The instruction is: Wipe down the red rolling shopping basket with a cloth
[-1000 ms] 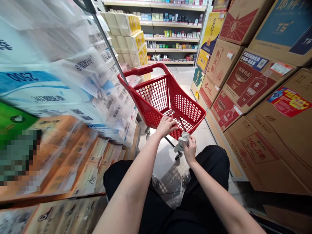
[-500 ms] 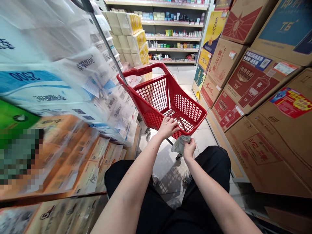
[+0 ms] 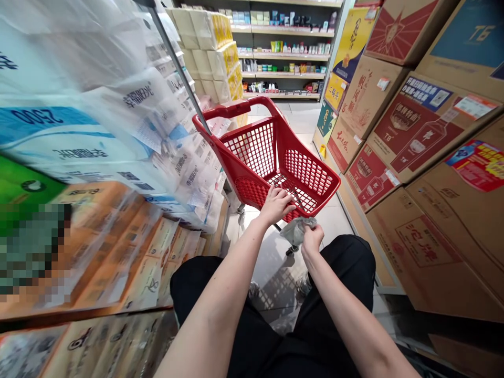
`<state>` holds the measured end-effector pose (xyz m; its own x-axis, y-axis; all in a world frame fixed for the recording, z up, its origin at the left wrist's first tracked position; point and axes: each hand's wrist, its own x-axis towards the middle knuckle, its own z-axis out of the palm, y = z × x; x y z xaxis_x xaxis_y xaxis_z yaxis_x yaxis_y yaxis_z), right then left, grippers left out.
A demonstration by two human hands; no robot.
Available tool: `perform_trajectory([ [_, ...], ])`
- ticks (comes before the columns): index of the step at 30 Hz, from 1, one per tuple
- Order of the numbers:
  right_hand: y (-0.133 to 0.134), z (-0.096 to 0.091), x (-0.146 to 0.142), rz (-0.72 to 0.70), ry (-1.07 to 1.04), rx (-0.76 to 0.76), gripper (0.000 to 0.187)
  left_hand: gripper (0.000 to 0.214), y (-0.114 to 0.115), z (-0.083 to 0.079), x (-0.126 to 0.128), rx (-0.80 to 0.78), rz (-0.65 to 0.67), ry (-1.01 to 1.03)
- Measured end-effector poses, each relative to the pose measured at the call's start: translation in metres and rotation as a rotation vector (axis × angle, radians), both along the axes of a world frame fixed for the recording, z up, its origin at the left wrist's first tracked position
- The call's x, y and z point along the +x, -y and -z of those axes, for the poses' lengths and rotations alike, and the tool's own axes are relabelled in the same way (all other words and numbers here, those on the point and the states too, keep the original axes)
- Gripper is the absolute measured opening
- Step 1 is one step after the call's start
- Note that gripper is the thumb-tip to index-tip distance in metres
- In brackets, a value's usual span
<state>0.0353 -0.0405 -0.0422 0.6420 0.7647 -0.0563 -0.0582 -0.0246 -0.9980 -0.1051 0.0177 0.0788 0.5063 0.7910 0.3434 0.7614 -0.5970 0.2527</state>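
A red plastic rolling shopping basket [image 3: 268, 149] with lattice walls stands on the floor in front of my knees. My left hand [image 3: 276, 206] is on its near rim, fingers bent over the edge. Just below the near right corner of that rim, my right hand [image 3: 313, 239] pinches a crumpled grey-green cloth [image 3: 293, 231]. The cloth hangs against the basket's outer edge, to the left of my fingers. Inside the basket only the lattice floor shows. A wheel [image 3: 291, 250] is visible under the near side, and a long grey pull handle [image 3: 173, 63] slants up at the far left.
Stacked packs of tissue paper [image 3: 137, 105] rise close on the left, with orange packs [image 3: 106, 236] nearer me. Cardboard cartons [image 3: 425, 226] line the right. Shelves of toiletries [image 3: 287, 52] stand across the aisle's far end. Pale tiles [image 3: 303, 113] cover the floor.
The view has shifted slightly, so the basket and both hands appear a little farther right. My right hand and the cloth have moved slightly right along the near edge; my left hand stays on the rim.
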Motion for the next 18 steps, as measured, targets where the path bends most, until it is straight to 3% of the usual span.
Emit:
perform_trajectory([
  [4,-0.001,-0.009,0.002,0.097,-0.034,-0.032,0.029,0.024,-0.002,0.000,0.002,-0.004,0.003,0.004],
  [11,0.001,0.001,0.018,-0.084,-0.084,-0.165,0.028,0.026,-0.002,0.001,0.000,0.018,-0.001,-0.010],
  [14,0.014,-0.022,0.025,-0.101,0.035,-0.065,0.027,0.026,-0.002,0.000,0.000,0.007,0.004,-0.008],
  [18,0.028,-0.072,0.026,-0.035,0.303,0.178,0.028,0.026,-0.002,-0.002,0.000,0.008,0.003,-0.005],
])
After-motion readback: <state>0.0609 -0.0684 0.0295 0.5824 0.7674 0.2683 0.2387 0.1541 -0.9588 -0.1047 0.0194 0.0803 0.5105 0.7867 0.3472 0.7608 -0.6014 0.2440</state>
